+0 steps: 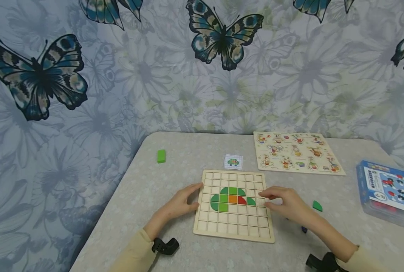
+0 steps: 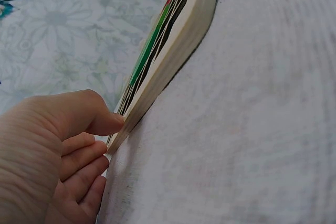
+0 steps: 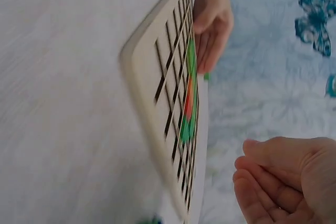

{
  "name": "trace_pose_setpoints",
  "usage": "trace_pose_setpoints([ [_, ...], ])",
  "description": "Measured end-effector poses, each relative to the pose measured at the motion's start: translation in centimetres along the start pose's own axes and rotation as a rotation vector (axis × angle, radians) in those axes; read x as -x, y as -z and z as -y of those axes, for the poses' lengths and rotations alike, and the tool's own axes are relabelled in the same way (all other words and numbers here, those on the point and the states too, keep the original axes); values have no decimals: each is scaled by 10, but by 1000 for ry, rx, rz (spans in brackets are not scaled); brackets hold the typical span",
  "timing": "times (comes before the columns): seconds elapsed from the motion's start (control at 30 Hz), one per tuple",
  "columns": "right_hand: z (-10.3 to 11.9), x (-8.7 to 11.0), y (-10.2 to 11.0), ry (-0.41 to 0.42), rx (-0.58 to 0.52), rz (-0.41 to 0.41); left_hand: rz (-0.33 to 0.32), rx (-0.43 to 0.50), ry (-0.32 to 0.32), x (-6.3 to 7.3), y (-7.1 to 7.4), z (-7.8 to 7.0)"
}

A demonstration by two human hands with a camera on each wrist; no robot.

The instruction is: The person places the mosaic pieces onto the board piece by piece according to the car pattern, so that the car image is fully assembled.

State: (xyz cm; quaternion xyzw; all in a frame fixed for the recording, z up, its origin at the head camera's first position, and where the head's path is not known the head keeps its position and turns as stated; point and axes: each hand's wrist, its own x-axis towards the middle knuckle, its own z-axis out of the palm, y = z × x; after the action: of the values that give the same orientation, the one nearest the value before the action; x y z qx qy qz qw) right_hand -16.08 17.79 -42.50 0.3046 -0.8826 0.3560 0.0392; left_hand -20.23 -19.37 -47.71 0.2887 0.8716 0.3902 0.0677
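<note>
A square wooden grid board [image 1: 234, 228] lies on the table, with a pattern of green, orange and red tiles near its middle. My left hand [image 1: 176, 204] rests at the board's left edge, its thumb [image 2: 107, 123] touching the rim and the other fingers loosely extended beside it. At the right edge hovers my right hand [image 1: 288, 202], fingers relaxed and a little bent. In the right wrist view nothing shows between the right fingertips [image 3: 252, 145], and they are apart from the board. A small pattern card [image 1: 233, 161] lies behind the board.
A green block [image 1: 161, 156] lies at the back left. At the back right is a picture board [image 1: 297, 153], and a blue-lidded box [image 1: 389, 189] stands at the far right. A green quarter-round tile [image 1: 317, 206] and a dark blue piece [image 1: 304, 229] lie near the right forearm.
</note>
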Motion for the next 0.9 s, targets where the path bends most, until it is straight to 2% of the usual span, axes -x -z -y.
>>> trace_pose_setpoints([
  [0.17, -22, 29, 22, -104, 34, 32, 1, -4, -15, -1, -1, 2],
  [0.37, -39, 47, 31, -165, 75, 82, -10, -3, -11, 0, 1, 1],
  [0.67, -46, 55, 24, -107, 139, 43, -11, 24, 15, 0, -1, -1],
  [0.9, -47, 52, 16, -2, 166, -21, -10, 48, 27, 0, -2, -2],
])
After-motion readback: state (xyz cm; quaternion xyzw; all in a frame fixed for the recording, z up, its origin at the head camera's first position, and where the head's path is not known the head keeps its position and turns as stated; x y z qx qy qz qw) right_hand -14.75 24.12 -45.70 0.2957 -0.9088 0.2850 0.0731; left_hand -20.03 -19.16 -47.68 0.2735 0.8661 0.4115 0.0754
